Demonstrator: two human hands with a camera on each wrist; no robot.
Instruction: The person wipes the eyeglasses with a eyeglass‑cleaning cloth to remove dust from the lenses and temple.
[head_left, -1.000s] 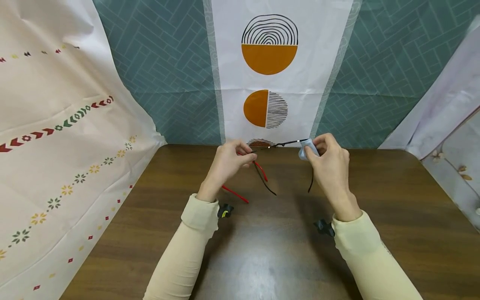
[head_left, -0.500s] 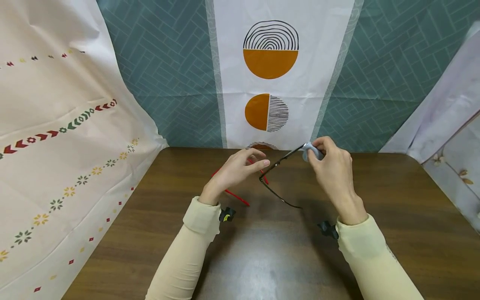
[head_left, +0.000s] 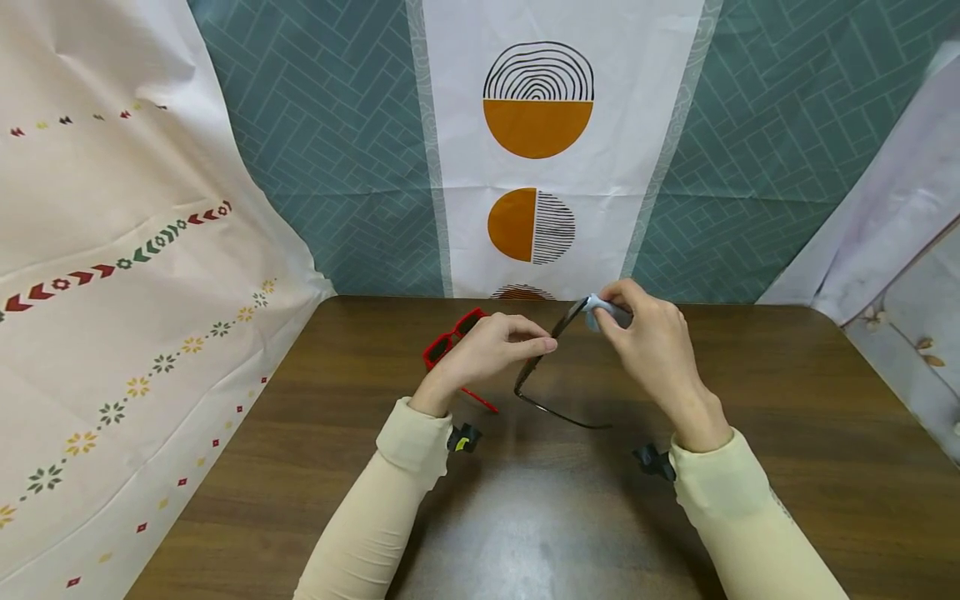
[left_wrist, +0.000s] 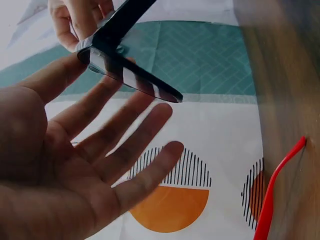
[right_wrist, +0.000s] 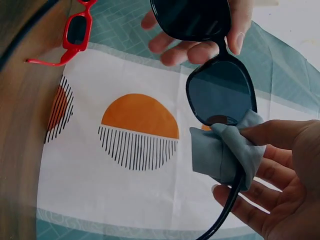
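Note:
My right hand (head_left: 660, 350) pinches a light blue cleaning cloth (right_wrist: 207, 152) folded over one end of black sunglasses (right_wrist: 220, 90). The sunglasses are held up tilted above the table, with one temple (head_left: 562, 410) reaching down toward me. My left hand (head_left: 483, 350) is at the bridge and the other lens. In the left wrist view, its fingers (left_wrist: 135, 122) are spread and nearly straight, some reaching behind the lens (left_wrist: 132, 80), and the thumb touches the rim. The cloth hides the near hinge.
Red sunglasses (head_left: 438, 350) with dark lenses lie on the brown wooden table (head_left: 337, 433), partly behind my left hand and forearm. Patterned cloths hang behind the table (head_left: 360, 167) and along its left side (head_left: 112, 333).
My left hand has let go of the black sunglasses, which have swung down at their left end. It has since moved right, back to the frame. My right hand has kept the cloth on them.

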